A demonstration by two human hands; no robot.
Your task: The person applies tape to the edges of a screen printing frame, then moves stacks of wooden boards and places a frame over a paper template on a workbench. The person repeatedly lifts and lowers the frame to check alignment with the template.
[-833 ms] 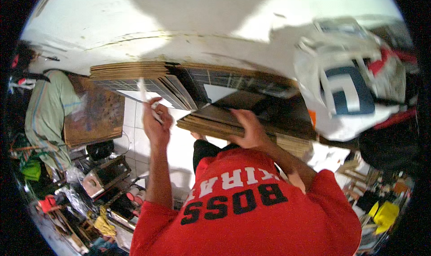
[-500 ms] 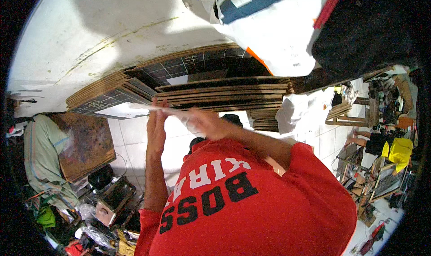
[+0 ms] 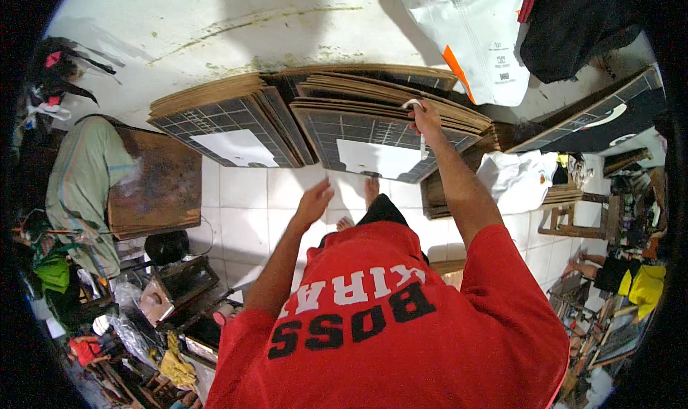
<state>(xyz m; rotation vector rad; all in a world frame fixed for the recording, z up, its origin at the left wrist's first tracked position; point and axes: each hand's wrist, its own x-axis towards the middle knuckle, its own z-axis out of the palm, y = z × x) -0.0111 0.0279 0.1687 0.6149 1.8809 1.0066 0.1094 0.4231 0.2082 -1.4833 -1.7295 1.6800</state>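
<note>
My right hand (image 3: 426, 117) is closed at the top edge of a leaning stack of dark boards (image 3: 326, 127) with pale grid lines. In it is a thin white thing (image 3: 423, 148), with one end curling above my fingers and a narrow strip hanging below; its kind is unclear. A white sheet (image 3: 369, 156) lies against the front board. My left hand (image 3: 314, 202) hangs in the air before the boards, fingers stretched out, with nothing in it. Beside it on the left leans another stack of similar boards (image 3: 208, 115), also with a white sheet (image 3: 236, 148) on its front.
The boards lean on a stained white wall (image 3: 179, 22). A white bag (image 3: 480, 43) and a dark bag (image 3: 573, 36) hang at the upper right. At left are a brown wooden panel (image 3: 154, 183) and a grey-green cloth (image 3: 86, 187). Clutter lines both sides of the tiled floor (image 3: 244, 190).
My hands were together before the boards with a blurred pale thing between them. The right has moved right to the board tops; the left has dropped away. Board fronts now show more.
</note>
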